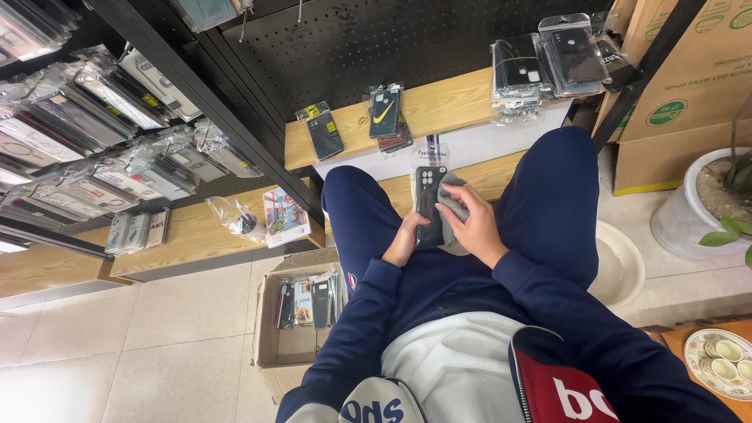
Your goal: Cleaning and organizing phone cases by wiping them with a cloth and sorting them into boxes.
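We hold a packaged black phone case over our lap.

Our left hand clasps its lower edge — our right hand presses a grey cloth against it, above the open cardboard box on the floor.

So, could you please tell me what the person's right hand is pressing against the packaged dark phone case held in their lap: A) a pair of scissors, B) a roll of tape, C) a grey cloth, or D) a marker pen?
C: the right hand holds a grey cloth against the packaged dark phone case, which the left hand grips from below.
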